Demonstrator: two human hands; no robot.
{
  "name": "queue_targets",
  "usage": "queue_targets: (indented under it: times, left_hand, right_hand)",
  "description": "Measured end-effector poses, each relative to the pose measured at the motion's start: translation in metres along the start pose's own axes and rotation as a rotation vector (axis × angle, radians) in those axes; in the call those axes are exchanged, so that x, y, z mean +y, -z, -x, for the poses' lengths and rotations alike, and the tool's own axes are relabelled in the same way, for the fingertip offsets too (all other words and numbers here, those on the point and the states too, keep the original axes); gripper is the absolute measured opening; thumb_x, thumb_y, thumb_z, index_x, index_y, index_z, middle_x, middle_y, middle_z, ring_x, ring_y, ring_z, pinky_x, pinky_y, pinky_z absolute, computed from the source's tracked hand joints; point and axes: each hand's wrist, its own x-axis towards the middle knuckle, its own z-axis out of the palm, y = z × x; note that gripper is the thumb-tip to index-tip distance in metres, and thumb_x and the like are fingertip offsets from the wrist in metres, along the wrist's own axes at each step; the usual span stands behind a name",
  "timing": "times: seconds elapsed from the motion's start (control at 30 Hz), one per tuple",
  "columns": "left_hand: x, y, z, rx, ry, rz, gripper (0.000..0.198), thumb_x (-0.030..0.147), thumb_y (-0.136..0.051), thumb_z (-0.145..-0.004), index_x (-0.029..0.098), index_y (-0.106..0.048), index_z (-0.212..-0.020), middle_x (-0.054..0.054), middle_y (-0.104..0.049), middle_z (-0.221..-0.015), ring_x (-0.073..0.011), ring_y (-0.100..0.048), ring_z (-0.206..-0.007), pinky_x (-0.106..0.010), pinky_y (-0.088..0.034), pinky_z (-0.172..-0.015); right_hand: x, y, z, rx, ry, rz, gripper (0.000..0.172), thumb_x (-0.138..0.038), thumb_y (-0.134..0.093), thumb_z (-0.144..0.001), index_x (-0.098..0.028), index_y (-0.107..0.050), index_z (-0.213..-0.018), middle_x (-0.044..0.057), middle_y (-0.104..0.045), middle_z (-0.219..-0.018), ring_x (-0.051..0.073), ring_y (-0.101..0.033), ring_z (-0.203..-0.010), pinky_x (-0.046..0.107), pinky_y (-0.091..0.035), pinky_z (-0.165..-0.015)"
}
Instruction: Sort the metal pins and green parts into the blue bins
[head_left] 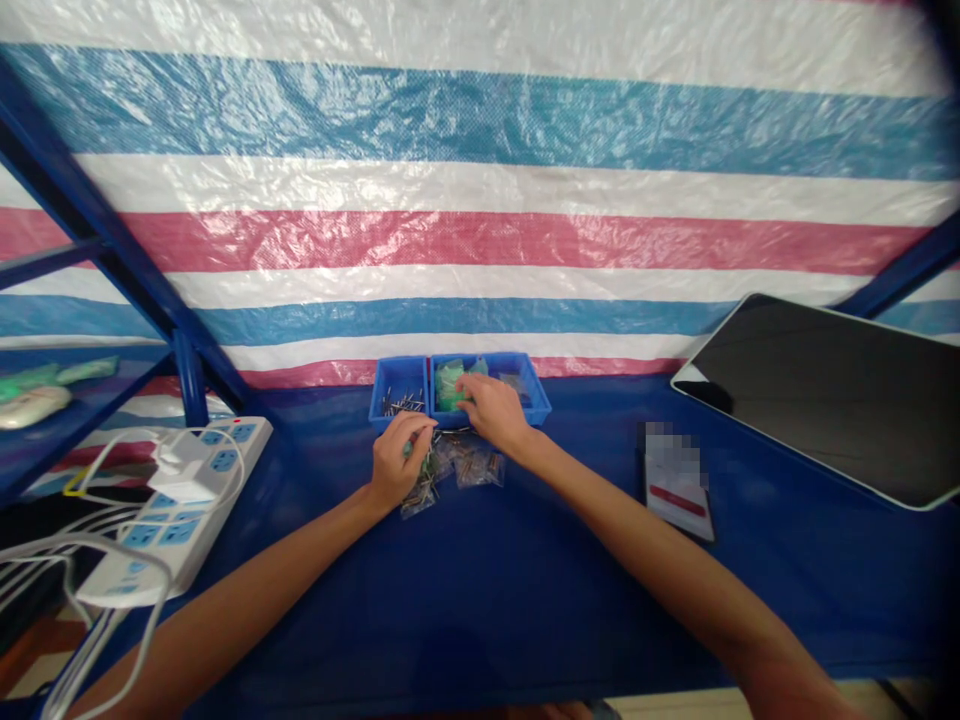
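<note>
My left hand (399,458) is closed just in front of a small blue bin (381,392) that holds several thin metal pins or screws (401,403). A bit of green shows between its fingers, too small to name. Over a wider blue bin (538,398), my right hand (493,408) has its fingers bent together at green packets (448,384); what they pinch is hidden. Clear plastic bags of small metal parts (478,468) lie on the blue table just in front of the bins, partly beneath my left hand.
A white power strip (214,490) with plugs and tangled white cables lies at the left. On the right are a phone (679,490) and a dark-screened flat device (832,400). Blue frame bars (127,240) and a striped plastic sheet (480,190) stand behind.
</note>
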Motion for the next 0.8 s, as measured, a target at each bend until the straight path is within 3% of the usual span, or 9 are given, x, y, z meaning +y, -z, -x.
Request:
queue_targets:
  times: [0.13, 0.27, 0.33, 0.43, 0.57, 0.67, 0.8]
  left_hand:
    - [0.000, 0.000, -0.001, -0.008, -0.008, 0.001, 0.014, 0.020, -0.051, -0.088, 0.015, -0.063, -0.094, -0.007, -0.063, -0.090, -0.0139, -0.059, -0.082, -0.025, -0.048, -0.070]
    - [0.000, 0.000, -0.001, -0.003, -0.010, -0.008, 0.013, 0.019, -0.052, -0.088, 0.016, -0.064, -0.093, -0.006, -0.063, -0.089, -0.0126, -0.059, -0.078, -0.024, -0.048, -0.069]
    - [0.000, 0.000, 0.000, -0.008, -0.002, -0.006, 0.013, 0.019, -0.052, -0.088, 0.016, -0.063, -0.093, -0.006, -0.063, -0.089, -0.0126, -0.059, -0.078, -0.024, -0.047, -0.069]
    - [0.000, 0.000, 0.000, -0.007, 0.011, 0.003, 0.013, 0.020, -0.051, -0.088, 0.015, -0.063, -0.093, -0.006, -0.063, -0.088, -0.0131, -0.059, -0.079, -0.025, -0.048, -0.070]
    - [0.000, 0.000, 0.001, -0.006, 0.017, 0.003, 0.014, 0.020, -0.052, -0.088, 0.015, -0.063, -0.093, -0.006, -0.064, -0.088, -0.0133, -0.060, -0.079, -0.025, -0.048, -0.070]
    - [0.001, 0.000, 0.000, -0.023, 0.028, 0.004, 0.013, 0.019, -0.052, -0.088, 0.016, -0.063, -0.093, -0.005, -0.064, -0.087, -0.0127, -0.059, -0.077, -0.025, -0.048, -0.071]
    - [0.002, 0.000, 0.000, -0.045, 0.041, -0.004, 0.013, 0.019, -0.051, -0.088, 0.016, -0.063, -0.093, -0.004, -0.064, -0.084, -0.0104, -0.058, -0.068, -0.024, -0.047, -0.068]
  right_hand:
    - [0.000, 0.005, 0.005, -0.073, 0.005, 0.013, 0.025, -0.019, -0.044, -0.092, -0.020, -0.068, -0.084, 0.006, -0.063, -0.089, 0.018, -0.057, -0.087, 0.026, -0.040, -0.075]
    - [-0.006, 0.010, 0.017, 0.065, 0.021, 0.041, 0.026, -0.023, -0.043, -0.092, -0.019, -0.068, -0.090, 0.010, -0.059, -0.104, 0.021, -0.052, -0.097, 0.028, -0.041, -0.080]
    - [-0.011, 0.011, 0.026, 0.092, 0.024, 0.046, 0.026, -0.024, -0.042, -0.092, -0.018, -0.067, -0.096, 0.010, -0.058, -0.099, 0.021, -0.052, -0.096, 0.029, -0.042, -0.081]
    - [-0.020, 0.011, 0.038, -0.069, 0.065, 0.018, 0.022, -0.028, -0.048, -0.090, -0.019, -0.066, -0.099, 0.008, -0.058, -0.095, 0.018, -0.056, -0.086, 0.027, -0.044, -0.075]
    - [-0.024, 0.008, 0.047, -0.249, 0.074, 0.053, 0.027, -0.035, -0.056, -0.085, -0.019, -0.065, -0.104, 0.008, -0.058, -0.102, 0.020, -0.060, -0.087, 0.029, -0.045, -0.073]
    - [-0.025, 0.006, 0.050, -0.307, 0.054, 0.089, 0.027, -0.035, -0.054, -0.086, -0.018, -0.065, -0.103, 0.010, -0.058, -0.103, 0.022, -0.061, -0.088, 0.030, -0.046, -0.073]
    - [-0.026, 0.001, 0.052, -0.284, 0.067, 0.095, 0.023, -0.031, -0.049, -0.089, -0.018, -0.065, -0.099, 0.009, -0.060, -0.100, 0.019, -0.062, -0.084, 0.028, -0.045, -0.070]
